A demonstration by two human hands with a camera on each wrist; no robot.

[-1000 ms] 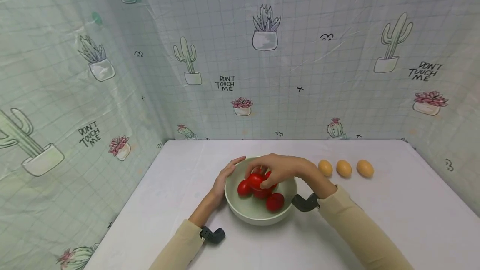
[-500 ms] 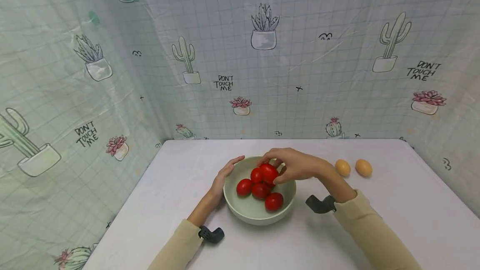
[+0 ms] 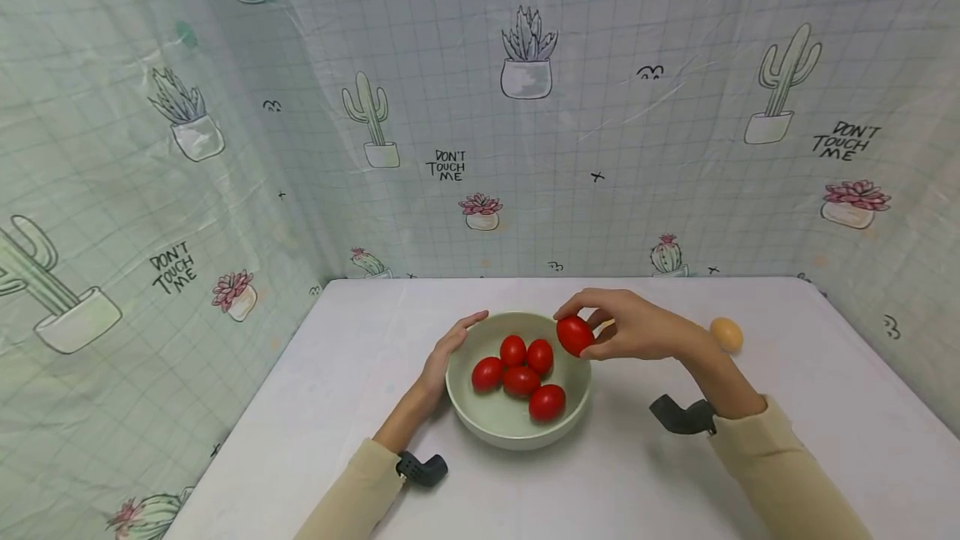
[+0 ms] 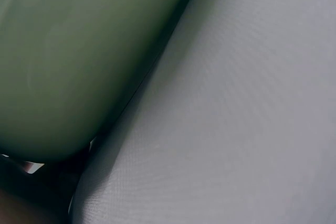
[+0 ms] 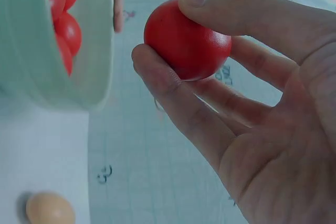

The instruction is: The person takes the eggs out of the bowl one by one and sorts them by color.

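A pale green bowl (image 3: 517, 442) stands on the white table with several glossy red eggs (image 3: 522, 382) lying in it. My left hand (image 3: 444, 361) rests along the bowl's left side, fingers extended toward the far rim. Over the bowl's right rim, my right hand (image 3: 630, 327) pinches another red egg (image 3: 575, 336) between thumb and fingers. The right wrist view shows this egg (image 5: 186, 40) held near the fingertips, apart from the bowl (image 5: 100, 77). Only the bowl's outer wall (image 4: 79, 61) and the tabletop fill most of the left wrist view.
To the right on the table (image 3: 787, 407) lies a yellow-orange egg (image 3: 727, 335); another is mostly hidden behind my right hand. A cactus-print curtain (image 3: 600, 123) hangs along the back and sides. Dark camera mounts (image 3: 682, 415) jut from both wrists.
My right hand has lifted a red egg from the pile and carried it rightward to the bowl's right rim, covering more of the yellow-orange eggs. The left hand stays at the bowl.
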